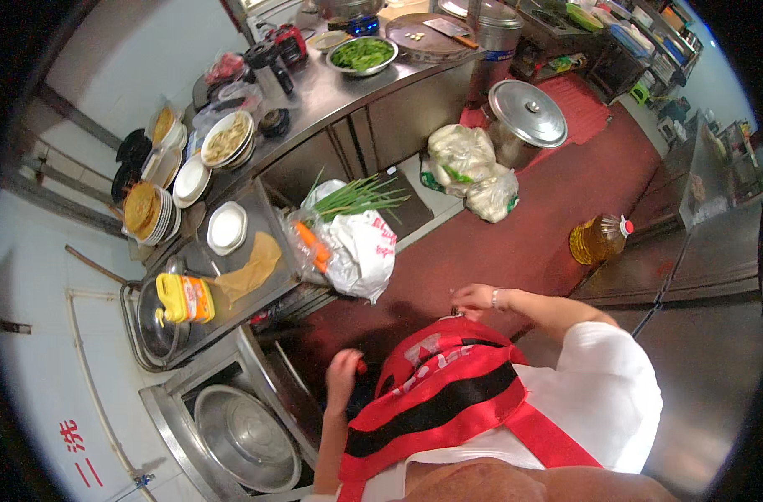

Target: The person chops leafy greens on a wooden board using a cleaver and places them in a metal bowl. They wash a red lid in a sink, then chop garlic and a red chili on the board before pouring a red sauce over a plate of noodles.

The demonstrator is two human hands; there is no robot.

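My left hand (342, 371) hangs beside the front of my red apron (419, 357), fingers curled. A small red bit shows at its fingertips; I cannot tell whether it is held. On the other side, my right hand (474, 301) is at the apron's far edge, with fingers bent around a small dark spot too blurred to name. Ahead of my left hand, a white plastic bag (362, 251) leans at the counter's open front. Green onions (356, 199) lie over the bag, and carrots (312, 245) sit beside it in clear plastic.
A steel basin (250, 439) sits in the sink at left. Nearby stands a yellow jug (186, 298). An oil bottle (598, 240), bagged vegetables (469, 163) and a lidded pot (527, 113) stand on the red floor. Greens (361, 55) and a cleaver (447, 28) are on the counter.
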